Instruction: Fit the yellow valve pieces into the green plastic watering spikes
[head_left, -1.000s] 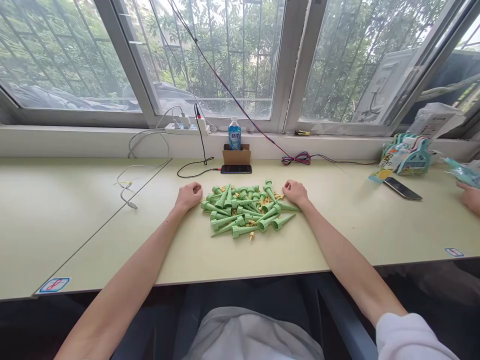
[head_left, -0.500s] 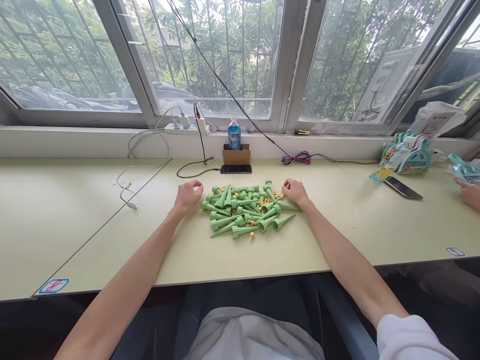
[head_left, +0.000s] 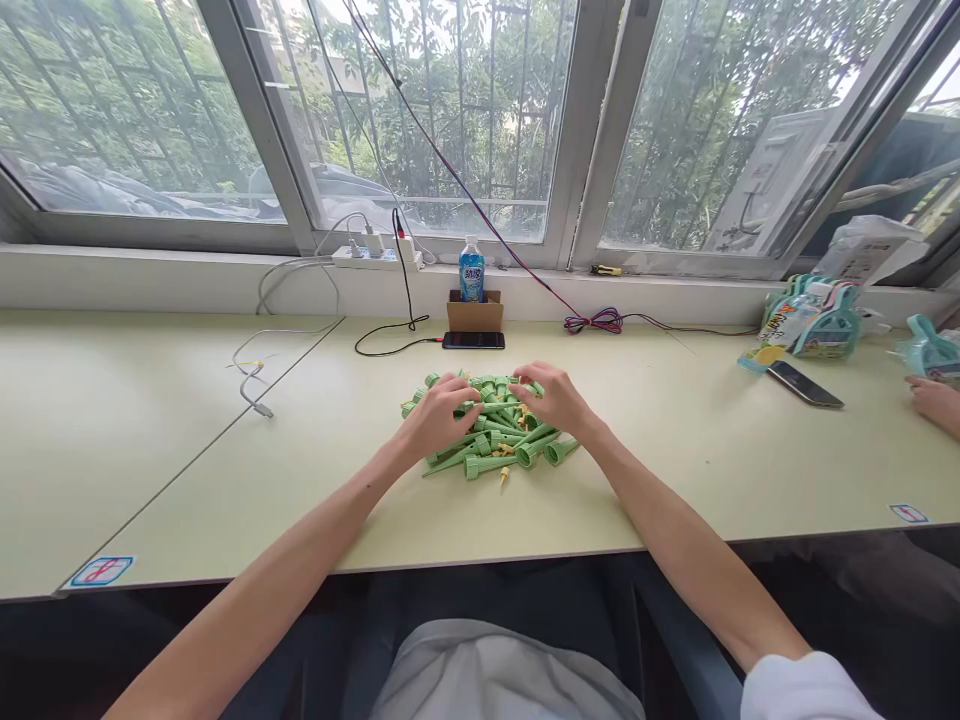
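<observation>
A pile of light green plastic cone spikes [head_left: 493, 467] with ribbed, cap-like ends lies on the table. Small yellow pointed pieces are mixed in, and one yellow piece [head_left: 504, 477] lies at the pile's front edge. Over the left part of the pile is my left hand [head_left: 441, 412], its fingers curved and apart, with no piece visibly held. My right hand [head_left: 553, 397] hovers at the back right of the pile, thumb and fingers apart, close to the cones. Both hands hide some of the pieces beneath them.
Behind the pile a black phone [head_left: 473, 341] lies before a cardboard box [head_left: 475, 316] holding a blue bottle [head_left: 471, 270]. Cables [head_left: 592, 320] run along the back. Another phone [head_left: 805, 384] and packets [head_left: 825, 318] lie right, near another person's hand [head_left: 936, 402].
Both my hands have moved inward from the sides of the pile to over it. My left hand went right, my right hand went left. The other person's hand shifted slightly.
</observation>
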